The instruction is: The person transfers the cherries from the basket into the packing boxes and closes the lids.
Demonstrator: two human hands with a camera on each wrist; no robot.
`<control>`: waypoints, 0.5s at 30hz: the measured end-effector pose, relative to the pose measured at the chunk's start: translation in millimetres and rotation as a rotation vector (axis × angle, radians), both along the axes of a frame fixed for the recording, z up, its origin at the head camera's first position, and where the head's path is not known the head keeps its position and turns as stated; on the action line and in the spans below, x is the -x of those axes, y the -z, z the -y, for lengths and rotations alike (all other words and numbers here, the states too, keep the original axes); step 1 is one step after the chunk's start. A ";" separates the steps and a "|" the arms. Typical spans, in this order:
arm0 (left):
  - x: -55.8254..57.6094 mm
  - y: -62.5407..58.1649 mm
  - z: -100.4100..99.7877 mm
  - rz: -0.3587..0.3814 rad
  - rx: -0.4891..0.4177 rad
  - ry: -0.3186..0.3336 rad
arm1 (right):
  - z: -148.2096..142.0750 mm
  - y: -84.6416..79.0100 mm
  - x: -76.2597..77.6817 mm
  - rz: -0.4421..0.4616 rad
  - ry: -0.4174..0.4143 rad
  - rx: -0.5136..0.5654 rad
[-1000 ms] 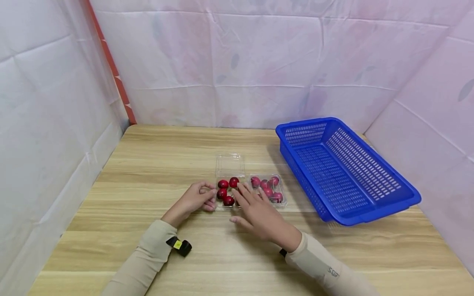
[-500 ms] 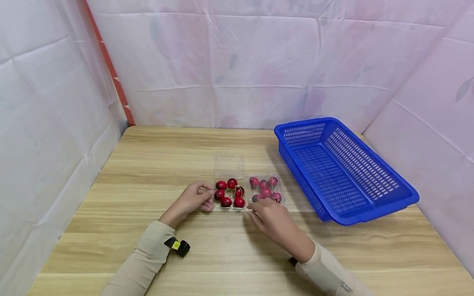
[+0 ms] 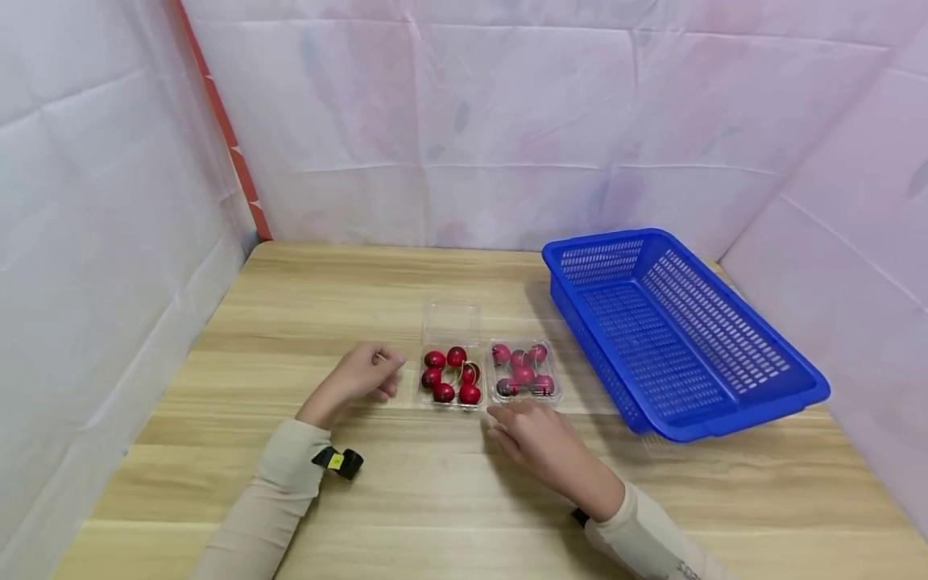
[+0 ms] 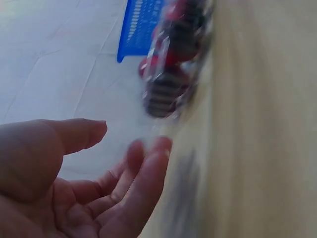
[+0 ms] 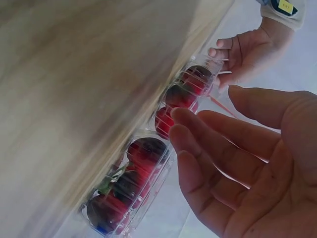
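Note:
Two clear plastic clamshell boxes of dark red cherries sit side by side. The left clamshell box (image 3: 451, 408) has its lid (image 3: 451, 322) folded back, leaving the cherries (image 3: 470, 393) uncovered. Over the right clamshell box (image 3: 557, 395) the lid appears closed. My left hand (image 3: 355, 374) is just left of the open box, apart from it, thumb and fingers spread with nothing between them. My right hand (image 3: 544, 443) hovers at the front edge where the boxes meet; in the right wrist view its fingers (image 5: 193, 176) are loosely bent and hold nothing.
A large blue plastic basket (image 3: 580, 338) with slotted walls stands to the right of the boxes. The wooden table (image 3: 341, 282) is bounded by pale patterned cloth (image 3: 507, 105) at the back and sides.
My right hand has drawn back from over the open box to the front of the boxes, uncovering the cherries. My left hand has let go of the open box's side and moved left.

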State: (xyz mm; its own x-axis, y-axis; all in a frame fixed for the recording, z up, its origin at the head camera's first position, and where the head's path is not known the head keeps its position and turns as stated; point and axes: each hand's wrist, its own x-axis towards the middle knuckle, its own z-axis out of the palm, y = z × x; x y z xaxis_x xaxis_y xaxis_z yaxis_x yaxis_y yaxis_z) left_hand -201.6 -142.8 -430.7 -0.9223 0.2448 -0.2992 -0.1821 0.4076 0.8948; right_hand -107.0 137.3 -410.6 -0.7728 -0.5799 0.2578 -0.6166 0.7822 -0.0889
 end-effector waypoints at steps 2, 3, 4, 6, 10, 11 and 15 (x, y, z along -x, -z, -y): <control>5.4 -6.1 2.3 -0.053 0.054 0.007 | -0.7 -1.8 -1.0 0.023 0.001 -0.009; 8.5 -9.4 2.5 -0.078 0.077 0.014 | -0.8 -2.8 -1.3 0.034 0.003 -0.012; 11.6 -13.3 2.1 -0.102 0.101 0.019 | -0.8 -3.5 -1.4 0.046 0.002 -0.013; 18.8 -21.0 -0.6 -0.151 0.141 0.025 | -0.9 -4.7 -1.6 0.061 -0.001 -0.014; 33.3 -35.6 -11.9 -0.273 0.248 0.040 | -1.0 -5.4 -1.9 0.080 -0.009 -0.024; 37.1 -37.9 -15.3 -0.302 0.271 0.042 | -1.1 -5.2 -1.9 0.085 -0.011 -0.029; 52.2 -41.3 -29.8 -0.362 0.325 0.041 | -1.3 -2.7 -2.8 0.112 -0.015 -0.047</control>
